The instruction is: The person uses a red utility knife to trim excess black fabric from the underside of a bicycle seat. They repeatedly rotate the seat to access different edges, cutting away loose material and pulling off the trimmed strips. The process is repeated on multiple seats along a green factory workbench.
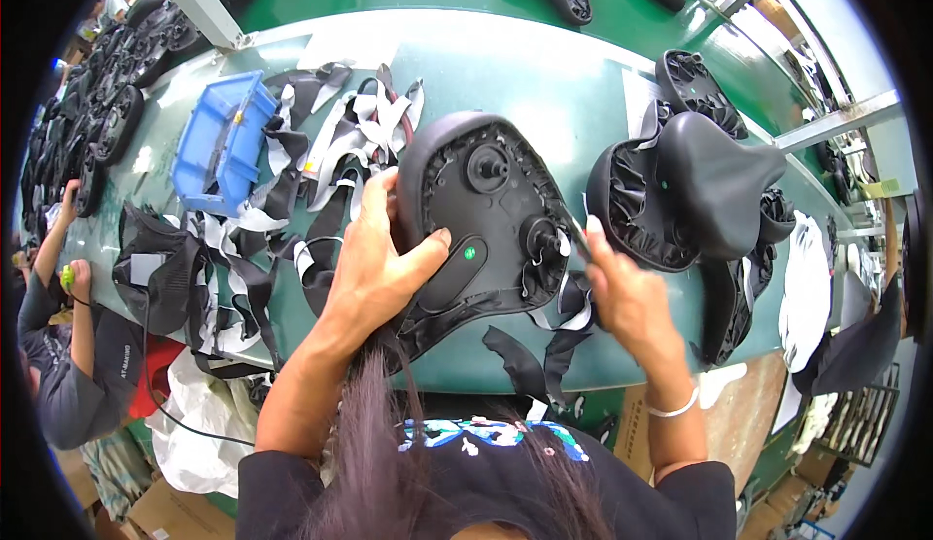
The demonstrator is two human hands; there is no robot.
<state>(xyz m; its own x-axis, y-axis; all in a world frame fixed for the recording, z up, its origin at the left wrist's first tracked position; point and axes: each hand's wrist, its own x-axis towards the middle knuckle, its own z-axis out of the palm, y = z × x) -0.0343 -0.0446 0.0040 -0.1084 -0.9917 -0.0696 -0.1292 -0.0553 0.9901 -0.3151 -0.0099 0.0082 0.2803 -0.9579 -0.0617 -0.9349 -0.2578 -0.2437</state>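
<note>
A black bicycle saddle (449,205) is held underside up over the table in front of me. Its cover edge is gathered in folds around the plastic base, which has two round mounts and a green sticker. My left hand (374,263) grips the saddle's left side, thumb on the base and fingers around the outside. At the right rim, my right hand (627,297) is closed on a slim, dark, blade-like tool (579,239), partly hidden by the fingers. Beside that hand, strips of trimmed cover material (573,307) hang near the rim.
Several saddles (714,180) are piled on the right. A blue plastic bin (222,141) and black-and-white scraps (364,122) lie left of my work. More saddles (107,112) crowd the far left, where a co-worker's hand (73,278) holds something yellow-green. A metal post (194,0) stands at the back left.
</note>
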